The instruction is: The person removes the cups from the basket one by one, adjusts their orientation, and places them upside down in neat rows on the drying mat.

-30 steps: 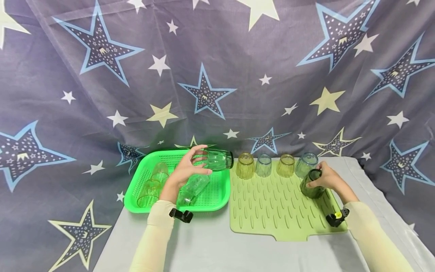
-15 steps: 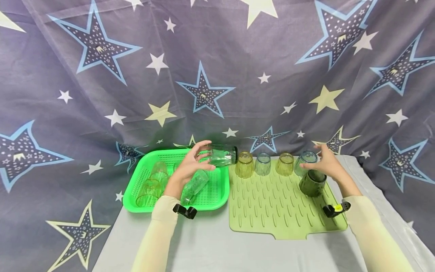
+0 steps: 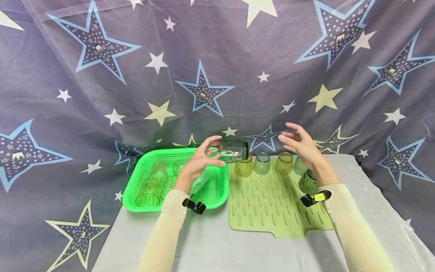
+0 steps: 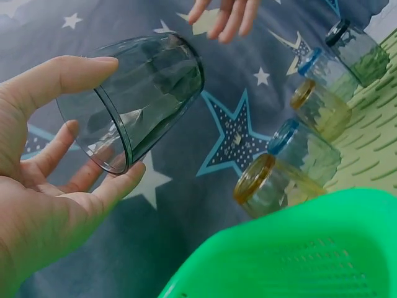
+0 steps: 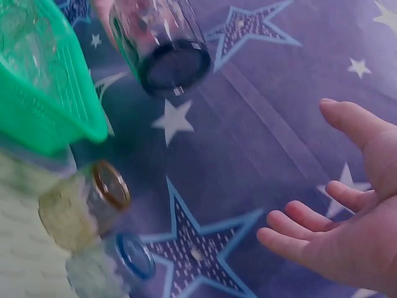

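My left hand (image 3: 200, 162) grips a dark grey glass tumbler (image 3: 233, 151) by its rim end, thumb on one side and fingers on the other. The tumbler lies sideways in the air, its thick base pointing right, over the gap between basket and mat. My right hand (image 3: 302, 147) is raised above the far part of the mat, fingers spread and holding nothing, facing the tumbler's base but apart from it. A second dark glass (image 3: 308, 183) stands upside down on the green drying mat (image 3: 272, 204), partly hidden by the right wrist.
Along the mat's back edge stand upturned glasses: amber (image 3: 244, 168), blue (image 3: 262, 163), another amber (image 3: 284, 163) and another blue one (image 3: 300, 166), partly hidden. The green basket (image 3: 130, 189) at left holds several clear and yellowish glasses. A starry curtain (image 3: 217, 56) hangs close behind.
The right hand has let go of the dark glass on the mat, risen and moved left. The left hand has carried its tumbler right and slightly up, out from over the basket.
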`<state>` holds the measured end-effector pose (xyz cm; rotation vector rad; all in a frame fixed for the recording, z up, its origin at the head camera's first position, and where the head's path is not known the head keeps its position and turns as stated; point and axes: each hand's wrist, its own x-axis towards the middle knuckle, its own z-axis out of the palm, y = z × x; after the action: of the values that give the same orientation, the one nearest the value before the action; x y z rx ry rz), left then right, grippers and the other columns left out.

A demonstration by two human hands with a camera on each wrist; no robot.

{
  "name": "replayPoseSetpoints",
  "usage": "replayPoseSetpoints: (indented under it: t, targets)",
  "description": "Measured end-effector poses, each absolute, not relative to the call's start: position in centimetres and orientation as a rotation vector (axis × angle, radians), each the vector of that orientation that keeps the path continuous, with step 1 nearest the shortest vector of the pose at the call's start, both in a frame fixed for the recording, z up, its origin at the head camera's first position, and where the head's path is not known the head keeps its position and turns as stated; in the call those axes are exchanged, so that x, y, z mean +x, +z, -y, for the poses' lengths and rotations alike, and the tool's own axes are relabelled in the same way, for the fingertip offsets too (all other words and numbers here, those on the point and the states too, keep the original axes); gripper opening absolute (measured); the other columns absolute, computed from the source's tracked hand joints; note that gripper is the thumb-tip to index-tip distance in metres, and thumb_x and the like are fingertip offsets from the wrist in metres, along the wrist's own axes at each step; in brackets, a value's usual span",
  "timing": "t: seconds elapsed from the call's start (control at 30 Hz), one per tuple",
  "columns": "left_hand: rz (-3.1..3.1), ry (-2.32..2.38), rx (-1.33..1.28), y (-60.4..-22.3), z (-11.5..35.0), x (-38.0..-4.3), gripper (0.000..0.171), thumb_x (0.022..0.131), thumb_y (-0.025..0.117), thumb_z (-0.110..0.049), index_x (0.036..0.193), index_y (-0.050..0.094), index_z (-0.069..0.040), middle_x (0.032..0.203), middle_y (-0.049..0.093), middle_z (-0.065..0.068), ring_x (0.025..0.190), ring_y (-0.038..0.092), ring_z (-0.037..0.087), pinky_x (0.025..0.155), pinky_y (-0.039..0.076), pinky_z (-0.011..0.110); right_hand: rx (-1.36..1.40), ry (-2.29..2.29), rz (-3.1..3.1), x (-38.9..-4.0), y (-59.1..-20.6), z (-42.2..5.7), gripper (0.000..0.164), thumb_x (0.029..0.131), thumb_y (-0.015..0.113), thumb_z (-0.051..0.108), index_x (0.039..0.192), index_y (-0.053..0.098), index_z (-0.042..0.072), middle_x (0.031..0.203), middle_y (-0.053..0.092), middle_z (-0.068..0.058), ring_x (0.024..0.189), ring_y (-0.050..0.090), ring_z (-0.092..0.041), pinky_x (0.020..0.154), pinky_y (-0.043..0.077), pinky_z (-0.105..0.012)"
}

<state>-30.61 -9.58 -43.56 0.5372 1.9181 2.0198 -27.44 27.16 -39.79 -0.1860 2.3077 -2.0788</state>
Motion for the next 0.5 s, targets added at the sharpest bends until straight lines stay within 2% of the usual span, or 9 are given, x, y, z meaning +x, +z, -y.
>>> replayPoseSetpoints:
  t: [0.13, 0.23, 0.3, 0.37, 0.5]
  targets:
    - [-1.903, 2.020, 0.559, -43.4, 8.7, -30.6, 0.091, 0.078, 0.076, 0.013, 0.155, 0.039, -0.019, 0.148, 0.041, 0.008, 0.143, 0.040, 0.036, 0.121, 0.035, 0.053, -0.234, -2.177, -2.162, -27.7, -39.5, -25.5, 0.066, 0.101, 0.064, 0.020, 0.158, 0.031, 0.015, 0.130, 0.051, 0.002, 0.115, 0.058, -0.005, 0.092, 0.056, -0.020]
    - [-1.883, 2.030, 0.589, -43.2, 8.0, -30.6, 0.092, 0.077, 0.076, 0.014, 0.155, 0.038, -0.016, 0.149, 0.041, 0.010, 0.141, 0.041, 0.036, 0.121, 0.034, 0.054, -0.254, -2.191, -2.103, -27.7, -39.4, -24.5, 0.062, 0.102, 0.063, 0.019, 0.157, 0.034, 0.016, 0.130, 0.051, 0.002, 0.119, 0.056, -0.009, 0.094, 0.057, -0.023]
    - [-1.882, 2.030, 0.595, -43.1, 7.6, -30.7, 0.091, 0.077, 0.076, 0.014, 0.154, 0.040, -0.018, 0.148, 0.042, 0.009, 0.139, 0.043, 0.034, 0.120, 0.035, 0.054, -0.262, -2.175, -2.090, -27.7, -39.4, -24.0, 0.061, 0.102, 0.063, 0.020, 0.157, 0.035, 0.018, 0.130, 0.051, 0.003, 0.122, 0.055, -0.011, 0.096, 0.057, -0.026]
    - [-1.877, 2.029, 0.604, -43.0, 7.2, -30.7, 0.090, 0.077, 0.076, 0.013, 0.153, 0.041, -0.019, 0.148, 0.042, 0.009, 0.139, 0.043, 0.034, 0.120, 0.035, 0.055, -0.267, -2.173, -2.065, -27.7, -39.4, -23.5, 0.061, 0.102, 0.063, 0.020, 0.157, 0.037, 0.019, 0.132, 0.050, 0.002, 0.123, 0.055, -0.014, 0.103, 0.055, -0.033]
    - [-1.868, 2.037, 0.613, -42.8, 6.5, -30.5, 0.089, 0.076, 0.077, 0.014, 0.152, 0.043, -0.020, 0.149, 0.041, 0.009, 0.138, 0.043, 0.033, 0.120, 0.035, 0.055, -0.288, -2.161, -2.019, -27.7, -39.7, -22.5, 0.059, 0.103, 0.062, 0.020, 0.157, 0.037, 0.021, 0.147, 0.042, -0.011, 0.130, 0.051, -0.019, 0.113, 0.046, -0.051]
